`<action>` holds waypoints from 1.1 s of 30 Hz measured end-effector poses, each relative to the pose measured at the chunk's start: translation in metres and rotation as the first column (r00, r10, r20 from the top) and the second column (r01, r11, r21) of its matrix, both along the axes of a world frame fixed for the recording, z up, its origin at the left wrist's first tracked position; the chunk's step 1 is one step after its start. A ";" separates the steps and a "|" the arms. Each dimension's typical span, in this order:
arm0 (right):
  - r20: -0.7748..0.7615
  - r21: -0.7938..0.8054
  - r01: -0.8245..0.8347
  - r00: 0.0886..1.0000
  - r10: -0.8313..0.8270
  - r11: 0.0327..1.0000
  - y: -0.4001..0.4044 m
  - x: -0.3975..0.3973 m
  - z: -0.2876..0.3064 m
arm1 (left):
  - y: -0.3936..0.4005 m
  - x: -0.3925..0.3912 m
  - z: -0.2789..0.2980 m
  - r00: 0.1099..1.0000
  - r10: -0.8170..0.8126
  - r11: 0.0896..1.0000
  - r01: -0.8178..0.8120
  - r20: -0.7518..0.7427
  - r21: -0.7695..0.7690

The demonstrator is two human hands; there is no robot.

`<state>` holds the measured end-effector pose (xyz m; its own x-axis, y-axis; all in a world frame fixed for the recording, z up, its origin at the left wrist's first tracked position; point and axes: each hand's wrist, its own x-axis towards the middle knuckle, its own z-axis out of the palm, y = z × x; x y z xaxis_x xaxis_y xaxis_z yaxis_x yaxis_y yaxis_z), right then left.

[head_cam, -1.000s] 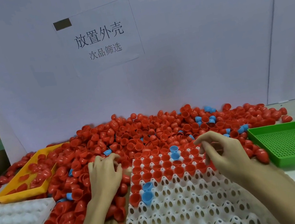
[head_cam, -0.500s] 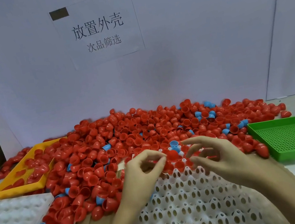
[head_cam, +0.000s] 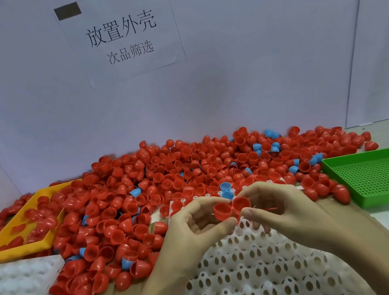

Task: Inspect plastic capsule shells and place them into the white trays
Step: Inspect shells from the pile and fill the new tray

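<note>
I see two bare hands, the left hand point(head_cam: 196, 226) and right hand point(head_cam: 278, 208). Both forearms look unsleeved, apparently without rings or gloves.

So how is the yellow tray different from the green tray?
The yellow tray sits on the left and holds several red shells, with the big pile spilling over its far edge; the green tray sits on the right with nothing inside it. The green tray's floor is a grid of small holes; the yellow tray's floor looks solid. Both are shallow, rectangular plastic trays beside the red pile.
</note>
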<state>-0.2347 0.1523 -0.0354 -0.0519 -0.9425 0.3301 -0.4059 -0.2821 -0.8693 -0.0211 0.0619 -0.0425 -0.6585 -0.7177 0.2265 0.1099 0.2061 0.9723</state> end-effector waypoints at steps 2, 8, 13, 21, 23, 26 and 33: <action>0.011 -0.002 0.000 1.000 0.000 1.000 0.000 0.000 -0.001 | 0.001 0.000 0.001 1.000 0.022 0.999 -0.022 -0.015 -0.034; 0.067 0.009 -0.049 0.997 0.048 0.999 0.000 0.001 -0.002 | 0.002 0.000 0.001 0.999 0.040 0.997 -0.041 -0.016 -0.062; 0.091 0.008 -0.056 0.994 0.055 0.998 0.000 0.002 -0.004 | 0.000 0.001 -0.001 0.998 0.057 0.989 -0.056 0.006 -0.135; 0.092 -0.015 -0.039 0.995 0.040 0.999 0.002 0.003 -0.001 | -0.003 -0.002 -0.007 0.997 0.032 0.991 -0.040 -0.064 -0.128; 0.082 -0.006 -0.033 0.996 0.033 0.999 0.002 0.004 -0.001 | -0.003 -0.001 -0.006 0.997 0.030 0.991 -0.039 -0.066 -0.131; 0.094 0.008 -0.022 0.995 0.021 1.000 0.003 0.005 -0.001 | -0.003 -0.001 -0.006 0.999 0.033 0.989 -0.038 -0.040 -0.142; 0.100 0.018 -0.009 0.995 0.007 1.000 0.006 0.009 0.002 | 0.003 -0.005 -0.007 0.999 0.041 0.990 -0.041 -0.004 -0.134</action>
<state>-0.2261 0.1585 -0.0334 -0.0763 -0.9490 0.3060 -0.3149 -0.2682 -0.9104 -0.0259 0.0651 -0.0497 -0.6290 -0.7070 0.3233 0.1000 0.3389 0.9355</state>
